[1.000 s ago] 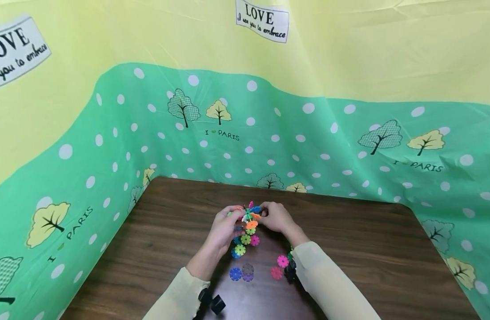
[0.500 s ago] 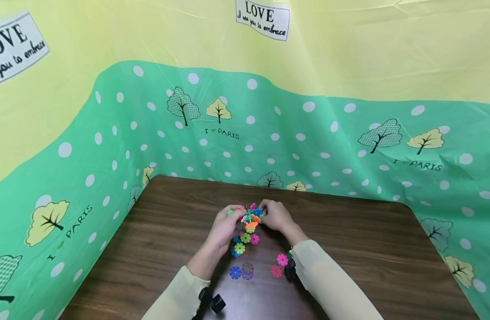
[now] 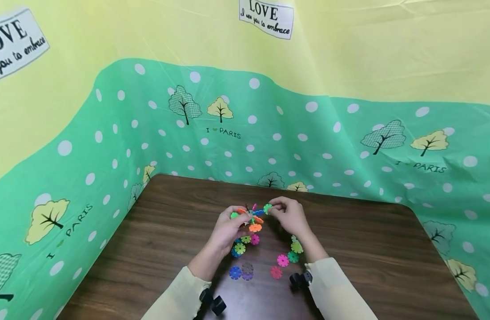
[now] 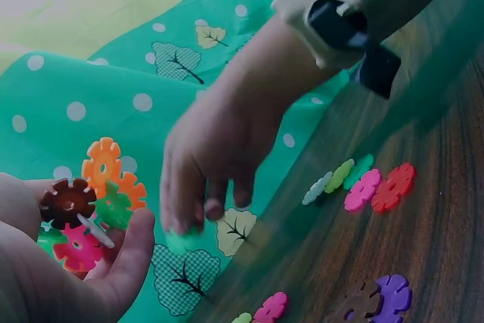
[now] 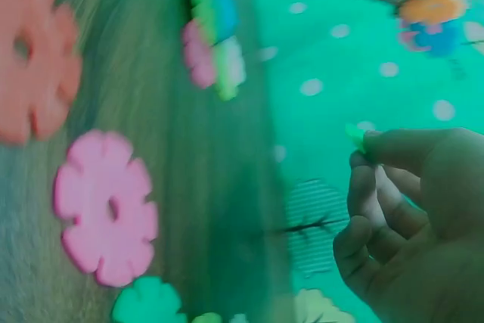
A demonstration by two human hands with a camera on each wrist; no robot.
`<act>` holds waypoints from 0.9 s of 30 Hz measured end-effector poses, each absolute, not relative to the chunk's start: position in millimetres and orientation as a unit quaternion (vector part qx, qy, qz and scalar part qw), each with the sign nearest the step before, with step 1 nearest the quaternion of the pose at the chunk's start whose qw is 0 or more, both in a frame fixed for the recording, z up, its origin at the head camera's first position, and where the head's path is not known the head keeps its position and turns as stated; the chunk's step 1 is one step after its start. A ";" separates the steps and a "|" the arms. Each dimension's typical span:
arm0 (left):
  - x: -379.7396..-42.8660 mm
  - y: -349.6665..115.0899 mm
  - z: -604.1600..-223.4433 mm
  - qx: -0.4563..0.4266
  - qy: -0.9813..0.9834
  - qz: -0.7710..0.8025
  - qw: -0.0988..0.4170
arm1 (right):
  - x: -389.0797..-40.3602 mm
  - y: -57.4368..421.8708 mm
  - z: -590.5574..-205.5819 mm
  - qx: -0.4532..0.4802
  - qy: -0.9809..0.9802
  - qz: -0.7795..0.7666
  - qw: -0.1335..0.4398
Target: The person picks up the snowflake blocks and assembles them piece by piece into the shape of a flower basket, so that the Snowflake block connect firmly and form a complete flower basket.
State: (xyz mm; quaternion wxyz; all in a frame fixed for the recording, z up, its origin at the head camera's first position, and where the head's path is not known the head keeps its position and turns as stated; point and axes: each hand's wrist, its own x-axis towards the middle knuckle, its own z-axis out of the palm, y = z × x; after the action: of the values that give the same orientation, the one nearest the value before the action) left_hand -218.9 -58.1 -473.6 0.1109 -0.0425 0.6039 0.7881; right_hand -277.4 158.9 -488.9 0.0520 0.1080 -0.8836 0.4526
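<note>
My left hand (image 3: 225,229) holds a cluster of interlocked snowflake discs (image 4: 112,206), in orange, brown, green, pink and white, with blue showing on its far side. The thumb lies along the near side of the cluster. To the right of it, my right hand (image 3: 291,217) pinches a single green snowflake disc (image 3: 267,208) between thumb and fingertips. That disc is apart from the cluster in both wrist views and blurred in the left wrist view. In the right wrist view it shows edge-on at the fingertips (image 5: 370,140); the other fingers are curled loosely.
On the brown wooden table (image 3: 149,249), more discs lie below the hands: a yellow-green one (image 3: 239,248) among several, a blue one (image 3: 234,273) by brown and purple ones, and a pink one (image 3: 283,260) near red and green ones. A patterned cloth (image 3: 329,146) stands behind the table.
My right hand has moved right from the cluster, with the green disc now showing in its fingertips. Green discs on the table under the right forearm have come into sight. My left hand stays nearly put.
</note>
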 end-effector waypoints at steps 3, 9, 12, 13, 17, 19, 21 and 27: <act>-219.6 -56.8 -474.5 -0.042 0.614 0.780 0.110 | -265.8 166.0 -479.4 0.095 -0.855 0.505 0.064; -220.8 -54.1 -478.0 -0.050 0.623 0.773 0.106 | -243.3 172.6 -466.1 0.085 -0.805 0.585 0.042; -220.5 -53.5 -479.2 -0.051 0.618 0.777 0.108 | -233.4 172.3 -463.3 0.101 -0.800 0.591 0.022; -220.4 -53.6 -479.4 -0.050 0.616 0.779 0.108 | -230.8 171.6 -462.7 0.106 -0.799 0.592 0.016; -220.2 -55.8 -478.1 -0.047 0.609 0.785 0.105 | -227.0 166.5 -461.9 0.135 -0.796 0.590 -0.005; -220.2 -56.2 -477.7 -0.047 0.609 0.785 0.104 | -226.9 164.5 -462.3 0.144 -0.798 0.585 -0.012; -220.1 -56.4 -477.5 -0.048 0.609 0.785 0.107 | -227.1 163.0 -463.1 0.147 -0.799 0.582 -0.016; -219.9 -55.0 -479.4 -0.048 0.607 0.786 0.107 | -226.6 159.9 -466.9 0.134 -0.798 0.587 -0.012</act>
State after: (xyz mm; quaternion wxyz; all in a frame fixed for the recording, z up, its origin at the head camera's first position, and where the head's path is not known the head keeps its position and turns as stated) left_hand -219.9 -55.0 -479.4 0.1074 -0.0476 0.6068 0.7861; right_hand -226.6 159.9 -466.9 -0.0116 0.1338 -0.7984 0.5869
